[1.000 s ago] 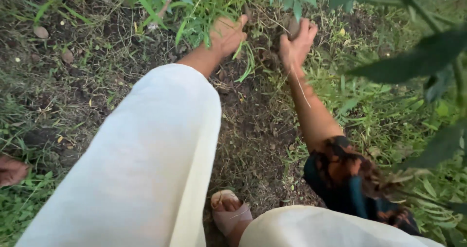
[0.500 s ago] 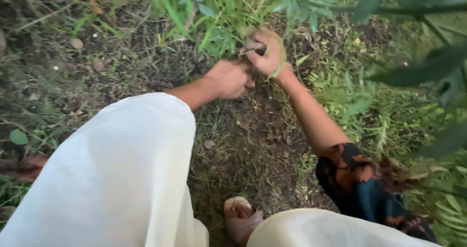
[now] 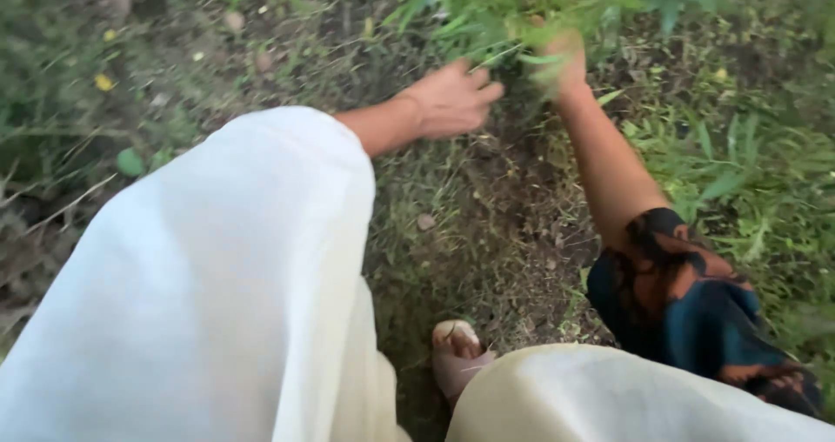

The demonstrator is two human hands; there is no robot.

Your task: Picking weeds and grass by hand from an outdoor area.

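Head view looks down past my knees at a patch of dark soil (image 3: 487, 207) with grass on either side, and I place everything else from that bare patch.

At the far edge of the soil stands a clump of green grass (image 3: 487, 7), its blades leaning out over the dirt. My right hand (image 3: 561, 59) is pushed into the right side of that clump. Blades cross over the knuckles and the picture is blurred there, so I cannot tell whether the fingers are closed on the grass or only resting among the blades. My left hand (image 3: 452, 101) hovers just left of it, at the clump's base where the soil begins. Its fingers are stretched forward and slightly spread, the palm turned down, and it holds nothing. The fingertips reach close to the lowest blades, though I cannot say if they touch.

On the near side of the soil, my sandalled foot (image 3: 458, 359) stands on the ground between my two knees. My left leg in pale cream cloth (image 3: 217, 294) fills the ground left of the patch. To the right of the patch my forearm runs down to a dark patterned sleeve (image 3: 687, 307), with more low grass (image 3: 748, 172) beyond it.
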